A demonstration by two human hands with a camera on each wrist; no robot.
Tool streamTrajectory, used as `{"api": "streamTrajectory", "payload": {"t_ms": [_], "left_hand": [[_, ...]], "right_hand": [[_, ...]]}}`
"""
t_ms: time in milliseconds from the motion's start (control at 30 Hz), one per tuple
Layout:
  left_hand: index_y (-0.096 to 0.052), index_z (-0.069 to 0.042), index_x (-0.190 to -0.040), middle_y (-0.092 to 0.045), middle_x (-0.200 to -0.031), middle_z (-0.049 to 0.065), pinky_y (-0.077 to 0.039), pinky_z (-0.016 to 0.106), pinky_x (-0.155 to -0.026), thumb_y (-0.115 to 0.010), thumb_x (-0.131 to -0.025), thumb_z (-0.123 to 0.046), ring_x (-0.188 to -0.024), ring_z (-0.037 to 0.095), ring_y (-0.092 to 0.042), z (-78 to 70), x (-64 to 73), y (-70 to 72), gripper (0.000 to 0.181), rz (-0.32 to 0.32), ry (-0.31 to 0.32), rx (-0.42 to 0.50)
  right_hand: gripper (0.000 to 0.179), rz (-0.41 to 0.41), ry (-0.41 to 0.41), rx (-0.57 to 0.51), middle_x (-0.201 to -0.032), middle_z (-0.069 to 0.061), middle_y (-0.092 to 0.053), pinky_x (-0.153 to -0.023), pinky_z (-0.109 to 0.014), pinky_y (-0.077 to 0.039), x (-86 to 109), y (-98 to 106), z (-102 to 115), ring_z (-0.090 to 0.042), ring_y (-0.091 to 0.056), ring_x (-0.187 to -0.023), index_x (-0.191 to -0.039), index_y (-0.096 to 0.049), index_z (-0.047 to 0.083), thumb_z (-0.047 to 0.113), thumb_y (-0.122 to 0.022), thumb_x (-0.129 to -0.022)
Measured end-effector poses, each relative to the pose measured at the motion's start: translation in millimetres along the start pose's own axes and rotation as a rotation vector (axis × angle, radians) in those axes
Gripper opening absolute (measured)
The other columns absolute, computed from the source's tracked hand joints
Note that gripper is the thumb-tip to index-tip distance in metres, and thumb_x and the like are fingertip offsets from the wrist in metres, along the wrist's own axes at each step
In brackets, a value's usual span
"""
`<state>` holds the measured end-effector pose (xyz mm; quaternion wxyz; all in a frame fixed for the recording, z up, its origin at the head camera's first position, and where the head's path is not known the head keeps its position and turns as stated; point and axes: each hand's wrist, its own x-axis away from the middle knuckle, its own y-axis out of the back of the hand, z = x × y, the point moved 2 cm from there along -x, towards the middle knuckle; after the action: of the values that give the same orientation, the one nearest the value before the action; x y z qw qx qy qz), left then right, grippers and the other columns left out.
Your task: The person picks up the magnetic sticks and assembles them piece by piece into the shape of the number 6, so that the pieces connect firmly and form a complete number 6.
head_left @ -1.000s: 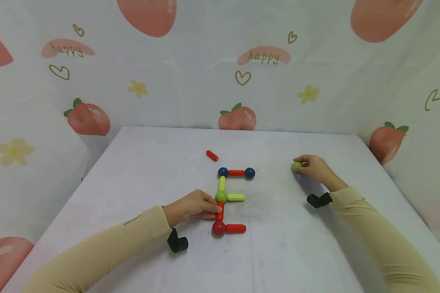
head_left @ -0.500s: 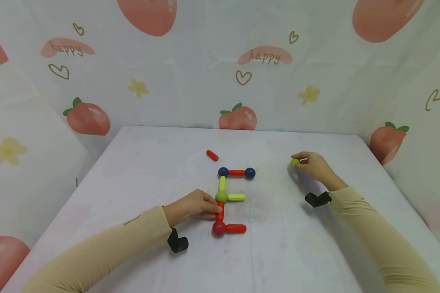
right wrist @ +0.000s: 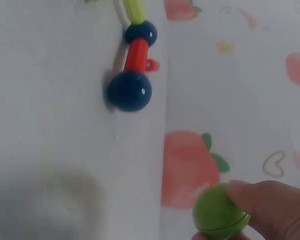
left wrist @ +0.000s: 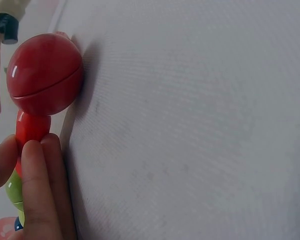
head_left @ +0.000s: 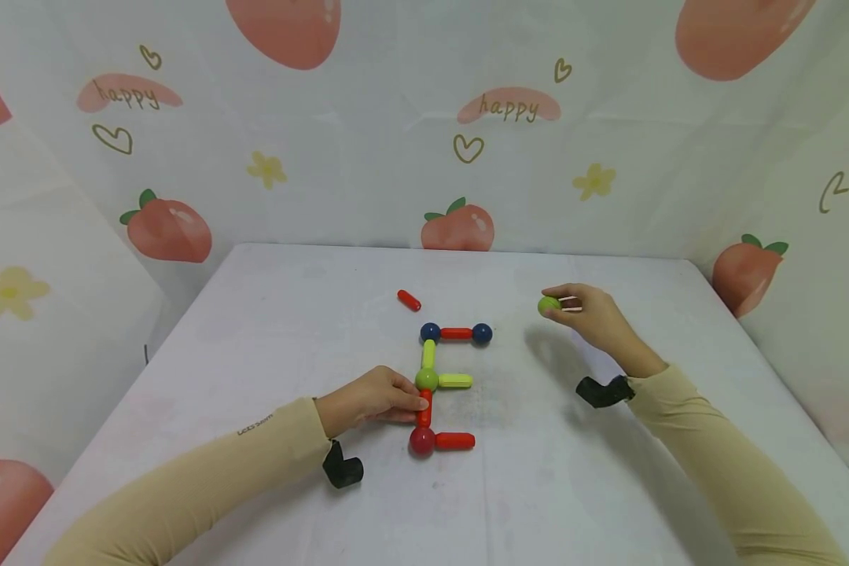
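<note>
My left hand (head_left: 376,398) pinches the lower red rod (left wrist: 32,127) of a ball-and-rod figure lying on the table. That rod runs between a red ball (head_left: 421,442) and a green ball (head_left: 427,380). A second red rod (head_left: 456,442) sticks out rightward from the red ball, and a yellow-green rod (head_left: 456,381) from the green one. Another yellow-green rod (head_left: 428,354) leads up to a blue ball (head_left: 430,333), joined by a red rod (head_left: 456,333) to another blue ball (right wrist: 130,91). Raised over the table, my right hand (head_left: 594,318) holds a loose green ball (right wrist: 219,212) between thumb and fingers.
A loose red rod (head_left: 409,300) lies behind the figure. The white table (head_left: 290,299) ends at a cloth backdrop (head_left: 368,141) printed with peaches. Black cameras (head_left: 343,465) are strapped at both wrists.
My right hand has lifted the green ball and carried it leftward and a little farther back, its shadow now apart from it. The left hand keeps its grip on the red rod.
</note>
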<state>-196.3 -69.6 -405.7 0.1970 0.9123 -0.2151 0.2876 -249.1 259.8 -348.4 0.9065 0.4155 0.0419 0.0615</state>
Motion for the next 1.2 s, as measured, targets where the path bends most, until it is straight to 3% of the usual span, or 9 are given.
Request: {"api": "streamTrajectory", "payload": {"t_ms": [667, 1200], "left_hand": [[-0.066, 0.000, -0.104, -0.065, -0.088, 0.007, -0.054, 0.019, -0.066, -0.071, -0.082, -0.014, -0.067, 0.009, -0.066, -1.0, 3.2, 0.7, 0.027, 0.012, -0.001, 0.024], [-0.066, -0.001, -0.103, -0.066, -0.088, 0.007, -0.054, 0.019, -0.066, -0.071, -0.082, -0.015, -0.067, 0.010, -0.065, -0.8, 2.4, 0.4, 0.026, 0.004, -0.006, 0.008]], "right_hand": [[0.040, 0.080, 0.044, -0.054, -0.123, -0.008, -0.061, -0.088, -0.042, -0.053, 20.7, -45.2, 31.7, -0.029, -0.061, -0.109, -0.120, -0.062, 0.013, 0.028, -0.070, -0.084], [0.031, 0.207, 0.099, -0.083, -0.115, -0.009, -0.065, -0.087, -0.039, -0.054, 31.2, -83.5, 36.8, -0.028, -0.064, -0.103, -0.112, -0.064, 0.009, 0.016, -0.070, -0.083]]}}
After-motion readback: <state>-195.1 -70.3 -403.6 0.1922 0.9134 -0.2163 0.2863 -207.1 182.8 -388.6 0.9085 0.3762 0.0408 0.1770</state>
